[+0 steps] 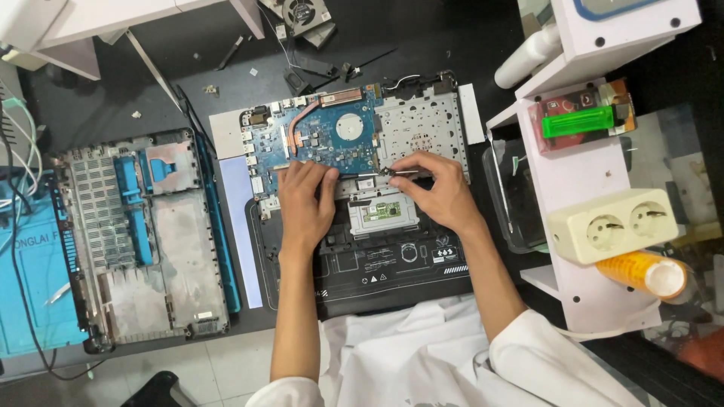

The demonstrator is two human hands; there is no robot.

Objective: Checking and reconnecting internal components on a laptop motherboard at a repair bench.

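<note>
Far to the left of both hands, a blue mat (30, 301) lies at the desk (90, 98) edge, and next to it rests the removed laptop bottom cover (143, 241), grey inside with blue patches, well apart from the left hand. The left hand (305, 200) lies palm down on the opened laptop (362, 188), its fingers curled loosely and the fingertips pressing on the lower edge of the blue motherboard (324, 136); whether it pinches anything I cannot tell. Just above that hand, a copper heat pipe (302, 120) bends across the board. Between the 2 hands sits a thin dark tool (377, 173), and the right hand (437, 188) grips its end between thumb and fingers, right over the silver perforated plate (418, 124). Just below both hands lies the touchpad module (382, 213). To the right of the right hand stands a white shelf (573, 181) carrying a green lighter (581, 120), a cream double socket (611, 226) and an orange tube (645, 273).
</note>
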